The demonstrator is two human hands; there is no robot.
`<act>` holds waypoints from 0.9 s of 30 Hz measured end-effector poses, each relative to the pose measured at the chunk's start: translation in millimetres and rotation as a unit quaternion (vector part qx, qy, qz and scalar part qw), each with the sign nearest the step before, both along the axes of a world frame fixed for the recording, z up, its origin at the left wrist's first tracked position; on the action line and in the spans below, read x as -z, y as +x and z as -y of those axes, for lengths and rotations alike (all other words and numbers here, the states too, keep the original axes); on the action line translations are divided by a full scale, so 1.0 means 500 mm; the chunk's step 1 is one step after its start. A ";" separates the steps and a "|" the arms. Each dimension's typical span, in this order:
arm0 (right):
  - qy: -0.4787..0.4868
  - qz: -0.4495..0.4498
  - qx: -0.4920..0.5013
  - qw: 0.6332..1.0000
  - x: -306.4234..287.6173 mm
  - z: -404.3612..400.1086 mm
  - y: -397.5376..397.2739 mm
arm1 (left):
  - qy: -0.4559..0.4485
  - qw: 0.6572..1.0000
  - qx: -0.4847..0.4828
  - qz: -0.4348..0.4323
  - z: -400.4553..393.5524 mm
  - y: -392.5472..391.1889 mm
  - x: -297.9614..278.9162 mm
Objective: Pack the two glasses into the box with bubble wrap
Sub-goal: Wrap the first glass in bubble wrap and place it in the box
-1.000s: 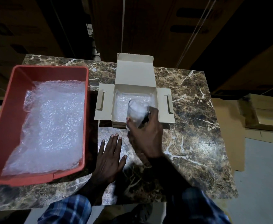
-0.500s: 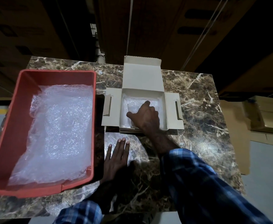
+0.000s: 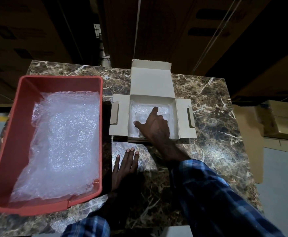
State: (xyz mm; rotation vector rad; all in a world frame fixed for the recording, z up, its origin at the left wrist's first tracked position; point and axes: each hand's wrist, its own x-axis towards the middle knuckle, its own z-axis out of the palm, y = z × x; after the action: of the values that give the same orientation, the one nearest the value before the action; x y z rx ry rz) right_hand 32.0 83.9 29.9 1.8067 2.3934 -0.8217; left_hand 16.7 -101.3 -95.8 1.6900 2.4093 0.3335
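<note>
Glass [image 3: 142, 117] half hidden under right hand [image 3: 154, 128]

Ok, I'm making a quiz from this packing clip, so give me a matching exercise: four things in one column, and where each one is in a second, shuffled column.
Things:
1. glass
2. left hand
3. right hand
4. loose bubble wrap

Places:
A. flat on the marble table, in front of the box
B. in the red tray
C. reaching into the box, on the glass
D. lying in the box on a bubble wrap lining

Pairs: 1-D, 2-A, 3-C, 4-B
</note>
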 end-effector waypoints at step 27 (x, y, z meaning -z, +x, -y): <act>0.121 -0.049 -0.065 0.989 0.124 0.206 0.352 | 0.022 0.999 0.022 -0.026 0.029 0.030 -0.009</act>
State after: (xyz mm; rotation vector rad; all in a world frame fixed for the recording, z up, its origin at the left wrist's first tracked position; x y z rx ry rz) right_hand 208.0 -19.2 -32.1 1.6941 2.7465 -0.6478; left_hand 31.8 -115.9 -91.3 1.7884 2.4153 0.3435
